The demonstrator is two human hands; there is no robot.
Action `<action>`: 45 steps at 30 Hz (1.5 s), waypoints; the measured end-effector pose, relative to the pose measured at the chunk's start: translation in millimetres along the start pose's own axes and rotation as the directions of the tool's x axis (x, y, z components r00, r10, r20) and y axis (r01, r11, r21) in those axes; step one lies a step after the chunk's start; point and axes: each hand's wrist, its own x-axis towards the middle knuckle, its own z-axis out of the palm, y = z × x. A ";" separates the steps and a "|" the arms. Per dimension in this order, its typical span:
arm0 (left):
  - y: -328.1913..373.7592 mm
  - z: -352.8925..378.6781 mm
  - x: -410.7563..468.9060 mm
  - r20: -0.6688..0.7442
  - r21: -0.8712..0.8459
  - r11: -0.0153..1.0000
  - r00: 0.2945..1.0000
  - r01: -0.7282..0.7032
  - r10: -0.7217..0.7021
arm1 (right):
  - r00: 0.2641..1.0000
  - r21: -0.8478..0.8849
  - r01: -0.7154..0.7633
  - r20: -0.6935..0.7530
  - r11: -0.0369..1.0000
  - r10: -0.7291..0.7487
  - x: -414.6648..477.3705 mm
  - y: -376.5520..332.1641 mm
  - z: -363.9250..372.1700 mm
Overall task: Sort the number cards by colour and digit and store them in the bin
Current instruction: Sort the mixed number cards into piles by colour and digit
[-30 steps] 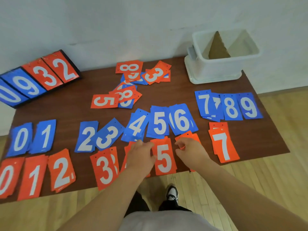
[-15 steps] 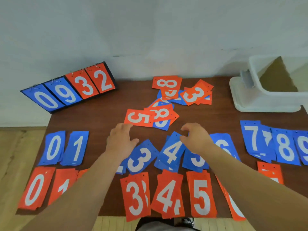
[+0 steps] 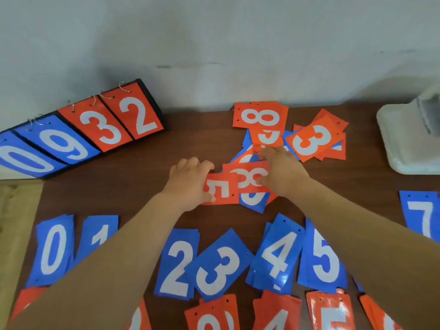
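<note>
Brown tabletop (image 3: 119, 186) holds many number cards (image 3: 178, 263). Left hand (image 3: 188, 184) pinches the orange 5 card (image 3: 221, 191) with curled fingers. Right hand (image 3: 285, 172) touches the orange 8 card (image 3: 250, 175); I cannot tell if its fingers grip it.

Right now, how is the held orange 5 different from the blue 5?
The orange 5 lies sideways; the blue 5 reads upright. The left hand grips the orange 5; no hand holds the blue 5. Both show a white 5.
</note>
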 end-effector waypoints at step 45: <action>375.9 73.8 -249.8 -0.223 -0.767 0.642 0.940 -0.005 -0.259 | 0.870 0.833 -0.238 -0.046 0.500 0.490 -411.9 355.9 -46.6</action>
